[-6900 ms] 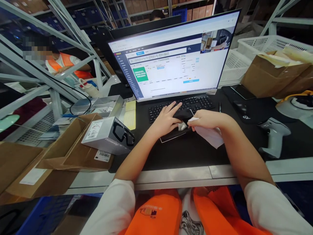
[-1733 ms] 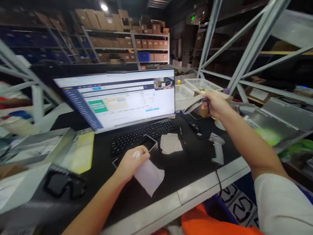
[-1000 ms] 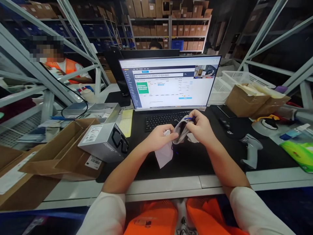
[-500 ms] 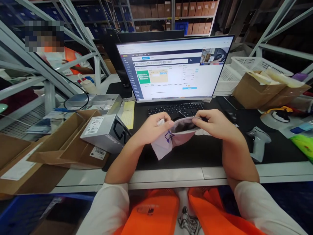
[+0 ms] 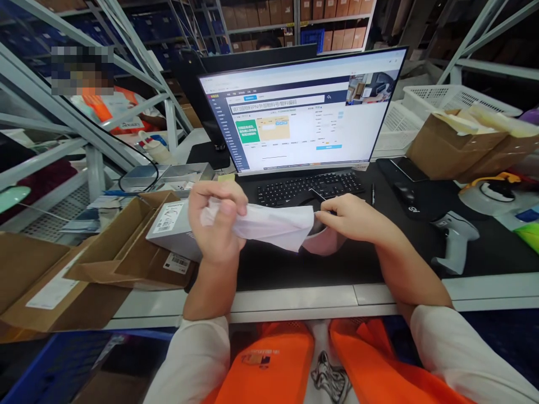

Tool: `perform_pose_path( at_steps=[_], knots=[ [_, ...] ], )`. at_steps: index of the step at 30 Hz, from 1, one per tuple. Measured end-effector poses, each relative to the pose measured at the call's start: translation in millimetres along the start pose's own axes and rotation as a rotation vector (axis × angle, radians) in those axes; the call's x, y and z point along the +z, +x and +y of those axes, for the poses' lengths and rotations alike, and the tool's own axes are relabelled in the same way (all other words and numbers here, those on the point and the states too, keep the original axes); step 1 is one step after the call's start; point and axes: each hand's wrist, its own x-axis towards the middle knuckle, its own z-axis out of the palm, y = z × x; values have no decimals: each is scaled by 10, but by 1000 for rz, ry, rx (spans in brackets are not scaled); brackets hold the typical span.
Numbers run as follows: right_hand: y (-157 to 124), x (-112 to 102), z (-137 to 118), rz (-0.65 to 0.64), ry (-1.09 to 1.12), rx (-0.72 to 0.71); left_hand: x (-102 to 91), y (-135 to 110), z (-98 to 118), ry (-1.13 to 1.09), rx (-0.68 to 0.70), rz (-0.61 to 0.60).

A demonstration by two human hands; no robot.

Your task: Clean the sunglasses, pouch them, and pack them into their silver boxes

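Note:
My left hand (image 5: 219,221) is closed in a fist on a thin white sheet (image 5: 273,221), which looks like soft wrapping. The sheet stretches rightward, its free end lying in front of a pale pinkish pouch-like item (image 5: 326,242) with a dark opening. My right hand (image 5: 347,219) pinches that item at its rim, fingertips partly hidden. Most of the item's inside is covered by the sheet. A thin light strand (image 5: 318,194) stands up just behind the right fingertips. Left of my left hand, a grey printed box (image 5: 172,230) is partly hidden by that hand.
A monitor (image 5: 295,123) and keyboard (image 5: 311,186) stand behind my hands. Open cardboard boxes (image 5: 126,247) sit at left. On the right are a mouse (image 5: 405,193), a barcode scanner (image 5: 457,241) and a brown carton (image 5: 450,146). A co-worker (image 5: 122,106) is at far left.
My left hand has risen and moved left, pulling the white sheet away from the pouch-like item. My right hand stays at its rim, slightly lower. The view has shifted a little.

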Motion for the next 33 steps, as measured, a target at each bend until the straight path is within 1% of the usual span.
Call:
perform_pose_path(
  at_steps=[2, 6, 8, 9, 11, 13, 15, 17, 19, 21, 22, 25, 27, 29, 31, 33],
  knots=[
    [-25, -30, -17, -15, 16, -20, 38, -65, -61, -8, 34, -115],
    [-79, -67, -51, -47, -22, -70, -14, -96, -175, -79, -41, -327],
    [-82, -46, -68, -49, -15, -80, -45, -81, -217, -101, -67, -393],
    [-77, -29, -75, -55, 6, -89, -52, -74, -235, -87, -62, -396],
    [-58, 11, -83, -82, 65, -115, -47, -69, -265, -8, -10, -352],
    [-35, 47, -85, -106, 118, -131, -20, -87, -287, 84, 77, -294],
    [-10, 80, -87, -95, 183, -114, 25, -129, -296, 151, 151, -258],
    [17, 116, -94, -56, 267, -75, 81, -189, -289, 212, 174, -215],
    [42, 157, -102, 9, 329, -43, 139, -248, -277, 272, 137, -153],
    [60, 198, -99, 80, 343, -40, 183, -283, -277, 322, 68, -71],
    [65, 217, -92, 95, 342, -51, 196, -284, -287, 338, 25, -25],
    [76, 256, -53, 80, 315, -123, 186, -217, -364, 311, -150, 130],
    [94, 274, -25, 111, 278, -197, 150, -127, -449, 207, -302, 237],
    [128, 291, -1, 187, 262, -270, 103, -30, -546, 70, -446, 322],
    [173, 305, 23, 242, 317, -315, 54, 55, -649, -75, -582, 377],
    [220, 312, 55, 266, 447, -315, 9, 116, -751, -203, -722, 416]
  ],
)
